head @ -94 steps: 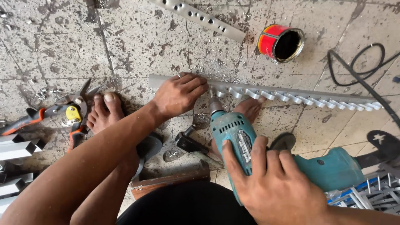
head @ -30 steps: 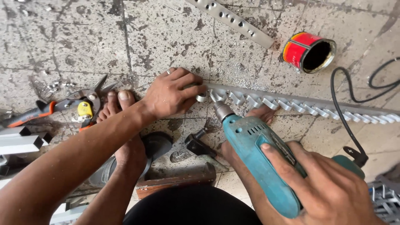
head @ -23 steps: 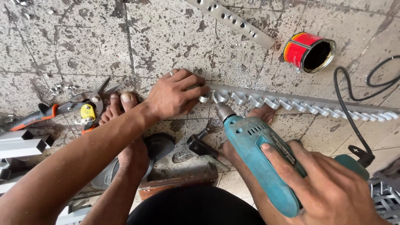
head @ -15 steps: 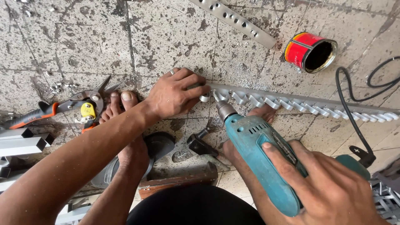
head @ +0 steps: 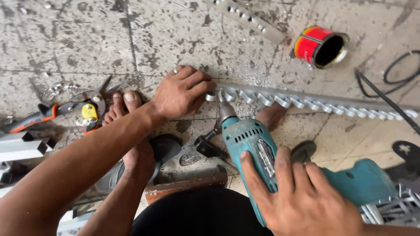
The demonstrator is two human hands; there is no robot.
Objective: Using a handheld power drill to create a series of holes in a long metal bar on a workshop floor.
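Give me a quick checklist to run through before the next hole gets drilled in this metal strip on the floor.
1. Left hand pressing the metal strip down: ok.
2. Right hand gripping the teal drill: ok.
3. Drill tip on the strip, beside the left fingers: not ok, very close.
4. Bare foot near the work, next to the snips: not ok.
5. Black cord crossing the strip's far end: not ok.
6. Bit seated tight in the chuck: cannot tell.
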